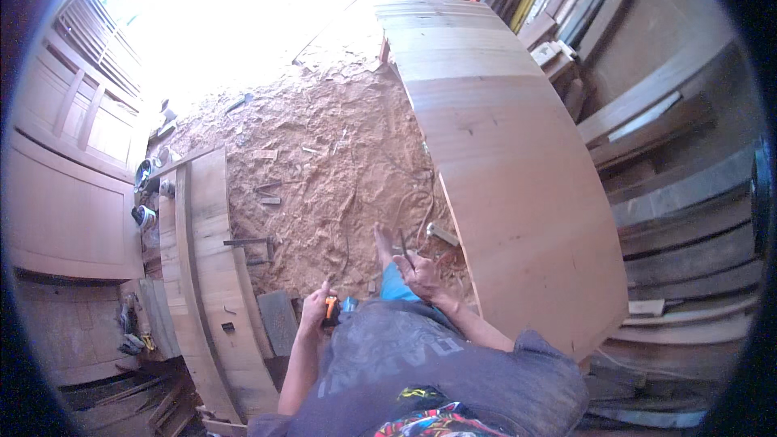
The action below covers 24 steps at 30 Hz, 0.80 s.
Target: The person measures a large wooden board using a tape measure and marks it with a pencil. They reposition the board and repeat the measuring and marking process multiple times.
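Note:
Low in the head view, my left hand (314, 307) is closed around a small orange-and-black tool (330, 307); its exact kind is too small to make out. My right hand (421, 277) grips a thin dark pencil-like stick (404, 244) that points up and away from me. Both hands are in front of my body, apart from each other. To the right of my right hand lies a long, wide wooden board (518, 170), raised above the floor. Neither hand touches it.
Sawdust and wood scraps cover the floor (324, 170). At left, long planks (206, 235) carry a dark metal square (247, 242). Panelled wooden doors (73, 210) stand at far left. Stacked timber (688, 235) lines the right side. A pale block (442, 233) lies beside the board.

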### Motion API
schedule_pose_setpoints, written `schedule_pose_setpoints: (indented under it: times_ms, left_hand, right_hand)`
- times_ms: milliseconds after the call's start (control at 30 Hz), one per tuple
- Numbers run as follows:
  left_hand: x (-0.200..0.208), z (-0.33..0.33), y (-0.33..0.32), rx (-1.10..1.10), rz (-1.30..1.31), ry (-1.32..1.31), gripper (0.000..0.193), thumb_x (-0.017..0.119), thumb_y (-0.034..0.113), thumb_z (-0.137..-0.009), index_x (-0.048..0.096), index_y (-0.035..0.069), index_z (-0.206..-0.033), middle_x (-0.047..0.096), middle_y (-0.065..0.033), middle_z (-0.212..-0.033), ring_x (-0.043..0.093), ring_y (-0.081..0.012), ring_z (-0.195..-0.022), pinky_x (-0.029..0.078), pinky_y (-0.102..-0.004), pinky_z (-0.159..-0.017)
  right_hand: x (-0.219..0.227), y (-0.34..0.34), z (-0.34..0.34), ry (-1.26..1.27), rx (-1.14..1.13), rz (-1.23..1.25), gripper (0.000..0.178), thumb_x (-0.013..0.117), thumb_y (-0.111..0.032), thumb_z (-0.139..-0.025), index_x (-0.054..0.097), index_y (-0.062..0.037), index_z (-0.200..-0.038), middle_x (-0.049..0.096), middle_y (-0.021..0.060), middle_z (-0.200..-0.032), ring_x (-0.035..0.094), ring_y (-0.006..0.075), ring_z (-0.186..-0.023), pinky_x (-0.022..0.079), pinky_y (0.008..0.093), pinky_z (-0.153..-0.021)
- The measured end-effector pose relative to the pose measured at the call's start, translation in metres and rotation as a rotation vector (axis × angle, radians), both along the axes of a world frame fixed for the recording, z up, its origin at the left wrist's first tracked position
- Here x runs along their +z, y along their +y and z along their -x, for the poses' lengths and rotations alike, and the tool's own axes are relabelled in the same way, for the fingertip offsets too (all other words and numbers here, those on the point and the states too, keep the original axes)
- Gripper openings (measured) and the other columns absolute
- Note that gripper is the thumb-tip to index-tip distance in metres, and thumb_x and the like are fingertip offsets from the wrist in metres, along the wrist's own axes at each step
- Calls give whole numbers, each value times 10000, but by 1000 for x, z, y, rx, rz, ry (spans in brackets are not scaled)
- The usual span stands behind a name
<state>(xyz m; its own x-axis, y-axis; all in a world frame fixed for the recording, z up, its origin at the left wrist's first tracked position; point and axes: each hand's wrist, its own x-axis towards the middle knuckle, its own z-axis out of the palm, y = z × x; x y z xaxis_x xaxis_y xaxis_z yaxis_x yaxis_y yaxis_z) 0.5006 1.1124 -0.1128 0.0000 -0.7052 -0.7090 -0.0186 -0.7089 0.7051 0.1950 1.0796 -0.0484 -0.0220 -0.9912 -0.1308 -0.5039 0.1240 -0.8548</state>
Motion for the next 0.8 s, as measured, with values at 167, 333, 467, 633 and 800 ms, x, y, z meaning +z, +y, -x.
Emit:
schedule_pose_setpoints:
  times_ms: [167, 333, 467, 633, 800]
  left_hand:
    - [-5, 16, -138, 114, 53, 156, 492, 589, 516, -1023, 699, 39, -978, 670, -62, -753, 664, -167, -643, 532, -307, -595]
    - [17, 46, -263, 0, 46, 66, 465, 631, 493, -1010, 692, 35, -1069, 718, -74, -908, 660, -129, -759, 522, -278, -631]
    - [19, 66, -359, -27, 141, 141, 373, 621, 404, -1039, 689, 56, -1152, 715, -45, -925, 651, -104, -746, 514, -248, -660]
    - [25, 88, -493, -140, 220, 190, 369, 627, 341, -1047, 664, 49, -1268, 716, -25, -952, 638, -82, -765, 506, -242, -674]
    - [34, 98, -660, -341, 228, 204, 348, 583, 334, -1068, 734, 27, -1132, 690, 7, -891, 608, -81, -742, 479, -250, -650]
  right_hand:
    - [-17, -139, 6, 28, 186, 5, 378, 551, -426, -1047, 650, -63, -1020, 673, 279, -821, 686, 476, -848, 514, 549, -671]
    - [17, -314, 24, 6, 303, 235, 312, 501, -311, -1055, 659, -42, -1067, 679, 258, -926, 673, 455, -905, 529, 538, -783]
    - [30, -402, 28, 9, 286, 225, 315, 517, -260, -1039, 676, -5, -1133, 697, 242, -1016, 674, 410, -983, 520, 497, -887]
    - [1, -478, 8, -14, 314, 132, 311, 537, -240, -1033, 695, 7, -1135, 714, 226, -1052, 689, 384, -1006, 534, 464, -901]
    - [-26, -587, -10, -149, 245, 38, 287, 571, -253, -1031, 702, -36, -1166, 731, 206, -1046, 714, 348, -1003, 551, 424, -873]
